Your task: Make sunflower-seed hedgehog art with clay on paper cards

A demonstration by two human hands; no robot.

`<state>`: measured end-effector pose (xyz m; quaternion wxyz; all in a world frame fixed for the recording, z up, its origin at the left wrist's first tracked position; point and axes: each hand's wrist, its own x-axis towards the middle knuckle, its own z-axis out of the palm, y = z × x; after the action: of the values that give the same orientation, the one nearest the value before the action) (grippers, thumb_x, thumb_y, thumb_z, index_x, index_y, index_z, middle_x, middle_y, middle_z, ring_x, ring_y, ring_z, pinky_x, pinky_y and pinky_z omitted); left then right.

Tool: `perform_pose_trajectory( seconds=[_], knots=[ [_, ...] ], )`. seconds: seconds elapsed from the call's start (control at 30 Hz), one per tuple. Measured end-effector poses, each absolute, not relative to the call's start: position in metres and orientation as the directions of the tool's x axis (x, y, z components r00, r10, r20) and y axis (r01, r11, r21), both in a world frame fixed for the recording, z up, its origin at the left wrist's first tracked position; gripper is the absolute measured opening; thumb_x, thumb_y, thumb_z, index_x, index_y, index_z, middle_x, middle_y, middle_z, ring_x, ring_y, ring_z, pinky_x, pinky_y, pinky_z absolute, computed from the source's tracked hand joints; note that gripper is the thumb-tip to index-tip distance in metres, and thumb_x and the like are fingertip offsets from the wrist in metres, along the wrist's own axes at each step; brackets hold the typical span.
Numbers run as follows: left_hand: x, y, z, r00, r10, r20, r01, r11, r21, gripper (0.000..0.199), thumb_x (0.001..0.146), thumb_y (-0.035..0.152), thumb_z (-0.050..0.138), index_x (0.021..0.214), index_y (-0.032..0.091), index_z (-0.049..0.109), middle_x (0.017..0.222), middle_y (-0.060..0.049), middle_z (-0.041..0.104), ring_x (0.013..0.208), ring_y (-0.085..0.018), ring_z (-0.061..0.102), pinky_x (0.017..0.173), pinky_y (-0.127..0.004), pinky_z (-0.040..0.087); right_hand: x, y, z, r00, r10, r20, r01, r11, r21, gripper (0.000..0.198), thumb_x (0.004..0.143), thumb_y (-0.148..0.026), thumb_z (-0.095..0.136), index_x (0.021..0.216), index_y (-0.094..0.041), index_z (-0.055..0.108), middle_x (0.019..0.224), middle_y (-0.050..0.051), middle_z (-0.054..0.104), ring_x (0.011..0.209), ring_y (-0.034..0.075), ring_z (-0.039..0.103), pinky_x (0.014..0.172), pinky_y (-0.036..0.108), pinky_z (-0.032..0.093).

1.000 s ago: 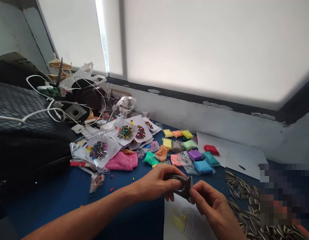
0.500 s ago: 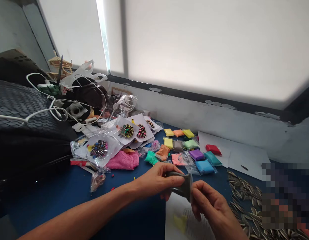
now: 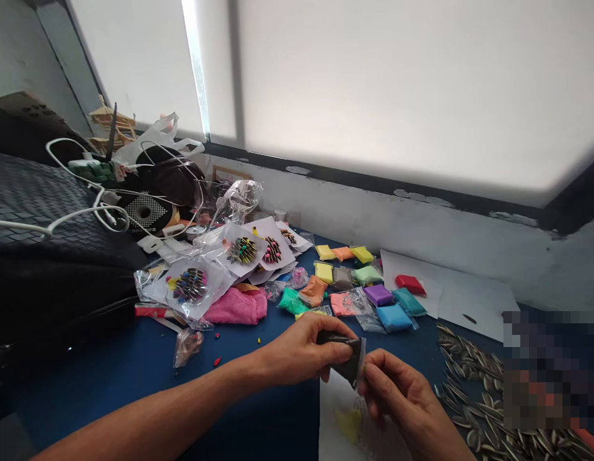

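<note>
My left hand (image 3: 301, 351) is closed around a small clear packet of dark modelling clay (image 3: 349, 366), thumb on top. At the packet's right edge, the thumb and fingertips of my right hand (image 3: 397, 392) pinch the clear plastic rim. Both hands hover over a white sheet of paper (image 3: 331, 416), where a yellow patch (image 3: 349, 422) shows partly below the packet. Just beyond the hands lie several colourful clay packets, among them a blue packet (image 3: 393, 317), a purple packet (image 3: 378, 295) and a coral packet (image 3: 344, 303).
Striped sunflower seeds (image 3: 489, 410) are spread at the right. White paper (image 3: 479, 310) with a red packet (image 3: 411, 285) lies along the wall. At left are bagged seed flowers (image 3: 190, 285), a pink cloth (image 3: 237, 307), white cables (image 3: 76, 218) and a black bag (image 3: 47, 269).
The packet has tilted and shifted slightly left, and its clear rim points more downward. My right hand has moved a little left with it, still pinching the edge.
</note>
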<state>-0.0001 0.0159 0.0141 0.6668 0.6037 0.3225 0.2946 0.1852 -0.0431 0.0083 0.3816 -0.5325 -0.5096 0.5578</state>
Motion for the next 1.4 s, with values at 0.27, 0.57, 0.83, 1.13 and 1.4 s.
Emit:
perform_pose_trajectory(
  seconds=[0.27,0.57,0.83,1.13,1.4],
  knots=[
    [-0.001,0.017,0.011,0.612,0.79,-0.033,-0.003,0.043,0.999,0.024,0.081,0.033,0.066,0.093,0.012,0.068,0.068,0.001,0.057,0.052,-0.008,0.047,0.048,-0.019,0.038,0.19,-0.042,0.006,-0.174,0.962,-0.208,0.139,-0.185,-0.973,0.041,0.08,-0.061,0.071,0.075,-0.021,0.067,0.059,-0.005,0.05,0.054,0.009,0.043,0.054,0.021,0.039],
    [0.002,0.016,0.007,0.627,0.779,0.01,-0.008,-0.006,1.0,0.024,0.083,0.034,0.064,0.086,0.011,0.066,0.07,-0.001,0.06,0.059,-0.009,0.052,0.055,-0.021,0.042,0.182,-0.046,0.01,-0.155,0.967,-0.201,0.118,-0.183,-0.976,0.045,0.078,-0.062,0.071,0.069,-0.021,0.057,0.06,-0.006,0.048,0.054,0.009,0.044,0.053,0.022,0.039],
    [-0.001,0.015,0.01,0.296,0.874,0.386,0.109,-0.432,0.895,0.044,0.073,0.022,0.078,0.115,0.02,0.062,0.121,-0.01,0.059,0.113,-0.025,0.052,0.099,-0.04,0.042,0.188,-0.04,0.009,-0.084,0.987,-0.139,0.181,-0.122,-0.976,0.042,0.089,-0.061,0.059,0.076,-0.022,0.061,0.061,-0.004,0.053,0.056,0.01,0.046,0.056,0.021,0.042],
    [-0.001,0.004,0.019,0.625,0.689,0.367,0.361,-0.672,0.647,0.022,0.093,0.025,0.062,0.076,0.018,0.051,0.075,0.002,0.056,0.072,-0.014,0.049,0.072,-0.028,0.039,0.171,-0.052,0.01,0.009,1.0,-0.002,0.207,-0.004,-0.978,0.035,0.084,-0.055,0.067,0.072,-0.022,0.065,0.056,-0.005,0.048,0.05,0.01,0.043,0.051,0.021,0.04],
    [0.002,0.001,0.022,0.741,0.607,0.287,0.525,-0.79,0.315,0.011,0.091,0.014,0.048,0.082,0.015,0.055,0.074,-0.002,0.061,0.066,-0.016,0.053,0.08,-0.037,0.037,0.17,-0.053,0.011,-0.034,0.986,0.165,0.46,0.162,-0.873,0.029,0.09,-0.045,0.06,0.073,-0.023,0.066,0.06,-0.005,0.05,0.054,0.012,0.045,0.05,0.021,0.037]
  ],
)
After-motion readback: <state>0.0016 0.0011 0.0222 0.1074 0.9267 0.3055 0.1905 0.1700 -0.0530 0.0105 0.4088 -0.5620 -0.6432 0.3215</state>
